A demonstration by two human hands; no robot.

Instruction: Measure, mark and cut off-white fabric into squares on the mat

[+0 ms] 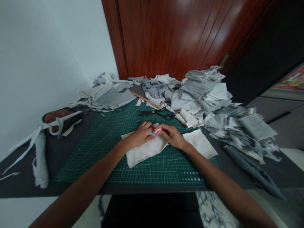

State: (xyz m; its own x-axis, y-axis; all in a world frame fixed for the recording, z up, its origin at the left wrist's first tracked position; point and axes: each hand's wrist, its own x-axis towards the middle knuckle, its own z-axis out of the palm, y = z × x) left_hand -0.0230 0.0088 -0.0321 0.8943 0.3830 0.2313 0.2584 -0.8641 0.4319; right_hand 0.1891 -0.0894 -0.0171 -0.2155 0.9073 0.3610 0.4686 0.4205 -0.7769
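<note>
A white cloth piece [143,154] lies at a slant on the green cutting mat [114,139]. My left hand [142,135] rests on top of it, palm down with the fingers stretched over its upper part. At the cloth's upper right corner, my right hand [171,136] pinches a small pink piece [158,130] between thumb and fingers; its exact kind is too small to tell. Just right of that hand, a second white cloth piece [201,144] lies partly under my right forearm. Black scissors [155,112] lie beyond both hands.
Grey and white cloth scraps [201,95] pile up at the back right, with another heap [106,93] at the back left. A wooden ruler [146,99] lies between them. At left are a brown pouch [55,118] and a cloth roll [41,160]; dark folded fabric [251,169] lies right.
</note>
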